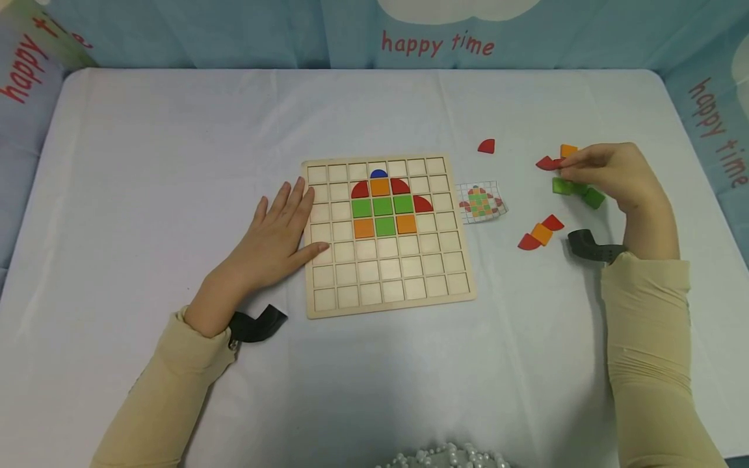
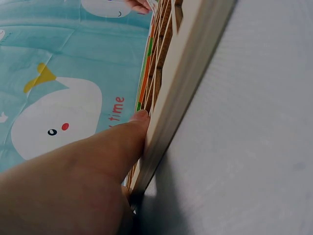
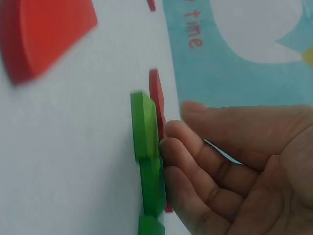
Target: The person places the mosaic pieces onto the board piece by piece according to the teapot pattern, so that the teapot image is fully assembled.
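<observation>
My left hand [image 1: 275,231] rests at the left edge of a square wooden grid board [image 1: 389,303], fingers spread and thumb on its rim. In the left wrist view the thumb [image 2: 115,149] lies against the board's edge. Green and orange squares, red quarter-rounds and a blue half-round [image 1: 379,173] sit in the upper cells. My right hand [image 1: 620,175] is over a small group of pieces at the right. Its loosely bent fingertips are close by a red piece [image 3: 156,93] and several green squares [image 3: 145,125]; nothing shows between thumb and forefinger. Contact is unclear.
A small printed pattern card [image 1: 481,202] lies against the board's right edge. A lone red quarter-round [image 1: 487,146] lies above it. Nearer me, an orange square [image 1: 541,234] lies between two red pieces. Black wrist mounts [image 1: 257,324] stick out from both sleeves.
</observation>
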`<state>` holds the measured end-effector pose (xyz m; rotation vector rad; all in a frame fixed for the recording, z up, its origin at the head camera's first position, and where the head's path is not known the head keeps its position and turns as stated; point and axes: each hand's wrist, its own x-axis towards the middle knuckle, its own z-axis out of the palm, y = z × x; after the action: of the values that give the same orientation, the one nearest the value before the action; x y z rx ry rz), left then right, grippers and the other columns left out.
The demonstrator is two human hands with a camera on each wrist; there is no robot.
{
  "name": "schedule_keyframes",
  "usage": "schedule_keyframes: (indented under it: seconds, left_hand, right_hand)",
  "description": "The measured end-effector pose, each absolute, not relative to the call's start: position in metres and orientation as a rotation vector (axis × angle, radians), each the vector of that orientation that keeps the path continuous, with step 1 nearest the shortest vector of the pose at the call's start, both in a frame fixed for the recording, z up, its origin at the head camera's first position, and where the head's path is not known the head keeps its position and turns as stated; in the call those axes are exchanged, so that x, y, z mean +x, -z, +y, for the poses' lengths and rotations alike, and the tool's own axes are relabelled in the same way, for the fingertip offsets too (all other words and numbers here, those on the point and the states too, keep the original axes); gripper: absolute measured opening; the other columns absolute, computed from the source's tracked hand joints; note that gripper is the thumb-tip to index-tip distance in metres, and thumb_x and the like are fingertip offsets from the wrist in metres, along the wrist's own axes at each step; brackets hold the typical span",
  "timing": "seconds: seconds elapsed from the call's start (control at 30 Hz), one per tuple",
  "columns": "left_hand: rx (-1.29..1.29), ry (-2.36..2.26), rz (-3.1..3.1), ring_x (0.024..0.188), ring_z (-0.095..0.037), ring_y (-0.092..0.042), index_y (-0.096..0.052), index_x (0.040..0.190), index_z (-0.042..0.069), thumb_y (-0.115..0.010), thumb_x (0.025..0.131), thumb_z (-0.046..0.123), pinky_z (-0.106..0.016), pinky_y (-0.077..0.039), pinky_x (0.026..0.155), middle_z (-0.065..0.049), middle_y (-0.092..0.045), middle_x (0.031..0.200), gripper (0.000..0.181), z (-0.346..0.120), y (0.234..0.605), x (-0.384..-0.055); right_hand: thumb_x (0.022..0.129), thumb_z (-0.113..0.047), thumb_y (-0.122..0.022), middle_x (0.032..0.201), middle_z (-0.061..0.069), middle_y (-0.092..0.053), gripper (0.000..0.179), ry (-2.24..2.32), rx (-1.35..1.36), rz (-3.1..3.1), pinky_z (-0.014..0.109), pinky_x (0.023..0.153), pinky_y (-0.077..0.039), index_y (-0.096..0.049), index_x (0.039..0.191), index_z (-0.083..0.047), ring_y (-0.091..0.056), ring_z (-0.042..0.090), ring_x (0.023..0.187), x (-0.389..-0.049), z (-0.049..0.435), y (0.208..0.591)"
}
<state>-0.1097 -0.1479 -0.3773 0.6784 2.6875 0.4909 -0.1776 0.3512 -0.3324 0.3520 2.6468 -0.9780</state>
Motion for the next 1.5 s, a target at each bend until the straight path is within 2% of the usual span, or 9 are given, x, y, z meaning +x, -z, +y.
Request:
schedule_keyframes:
  seconds: [0.17, 0.4, 0.57, 0.83, 0.97, 1.1, 1.27, 1.5]
  left_hand:
    - [0.677, -0.490, 2.688, 0.142, -0.026, 0.015, 0.002, 0.151, 0.004, -0.044, 0.097, 0.047, -0.052, 0.007, 0.111, -0.011, 0.013, 0.156, 0.083, -0.147, 0.377, -0.110]
    - [0.674, -0.485, 2.688, 0.142, -0.026, 0.015, 0.003, 0.151, 0.004, -0.044, 0.097, 0.047, -0.052, 0.007, 0.110, -0.011, 0.013, 0.156, 0.083, -0.147, 0.378, -0.110]
    - [0.677, -0.488, 2.691, 0.142, -0.026, 0.015, 0.003, 0.151, 0.004, -0.044, 0.097, 0.047, -0.052, 0.007, 0.111, -0.011, 0.013, 0.156, 0.083, -0.147, 0.379, -0.110]
    - [0.681, -0.498, 2.690, 0.142, -0.026, 0.015, 0.002, 0.151, 0.004, -0.044, 0.097, 0.046, -0.053, 0.007, 0.110, -0.011, 0.012, 0.156, 0.083, -0.148, 0.379, -0.110]
    - [0.681, -0.499, 2.691, 0.142, -0.026, 0.015, 0.003, 0.151, 0.004, -0.044, 0.097, 0.047, -0.053, 0.007, 0.110, -0.011, 0.013, 0.156, 0.083, -0.148, 0.379, -0.111]
    - [0.684, -0.493, 2.690, 0.142, -0.026, 0.015, 0.003, 0.151, 0.004, -0.044, 0.097, 0.047, -0.053, 0.007, 0.110, -0.011, 0.013, 0.156, 0.083, -0.148, 0.381, -0.111]
    - [0.683, -0.489, 2.690, 0.142, -0.027, 0.015, 0.003, 0.151, 0.004, -0.044, 0.097, 0.047, -0.053, 0.007, 0.110, -0.012, 0.013, 0.156, 0.083, -0.149, 0.381, -0.111]
    - [0.692, -0.488, 2.701, 0.142, -0.026, 0.016, 0.004, 0.151, 0.004, -0.043, 0.097, 0.049, -0.053, 0.007, 0.110, -0.011, 0.013, 0.156, 0.084, -0.150, 0.383, -0.111]
  right_hand:
    - [0.087, -0.036, -0.067, 0.082, -0.022, -0.061, 0.033, 0.844, 0.316, 2.642, 0.026, 0.074, -0.038, -0.067, 0.112, -0.015, -0.046, 0.012, 0.089, -0.178, 0.357, 0.334]
    - [0.085, -0.025, -0.072, 0.081, -0.015, -0.059, 0.043, 0.736, 0.140, 2.652, 0.019, 0.064, -0.042, -0.061, 0.117, 0.001, -0.051, 0.008, 0.076, -0.177, 0.358, 0.335]
    - [0.082, -0.024, -0.075, 0.085, -0.005, -0.060, 0.044, 0.677, 0.106, 2.660, 0.019, 0.063, -0.041, -0.061, 0.114, 0.003, -0.052, 0.008, 0.073, -0.177, 0.355, 0.336]
    - [0.083, -0.020, -0.074, 0.096, 0.011, -0.056, 0.035, 0.637, 0.060, 2.663, 0.020, 0.063, -0.040, -0.059, 0.105, 0.002, -0.048, 0.019, 0.082, -0.176, 0.349, 0.336]
    - [0.084, -0.021, -0.072, 0.095, 0.011, -0.055, 0.029, 0.640, 0.044, 2.660, 0.021, 0.064, -0.040, -0.058, 0.098, 0.000, -0.047, 0.020, 0.083, -0.175, 0.347, 0.335]
    - [0.085, -0.022, -0.071, 0.087, 0.004, -0.056, 0.026, 0.674, 0.032, 2.665, 0.022, 0.063, -0.040, -0.059, 0.094, -0.001, -0.048, 0.017, 0.077, -0.174, 0.346, 0.333]
    - [0.086, -0.025, -0.071, 0.080, -0.006, -0.060, 0.024, 0.781, 0.038, 2.671, 0.023, 0.061, -0.042, -0.063, 0.095, -0.005, -0.051, 0.015, 0.072, -0.171, 0.345, 0.328]
    - [0.087, -0.026, -0.070, 0.079, -0.006, -0.061, 0.023, 0.851, 0.020, 2.700, 0.022, 0.060, -0.042, -0.064, 0.098, -0.006, -0.053, 0.015, 0.073, -0.167, 0.335, 0.317]
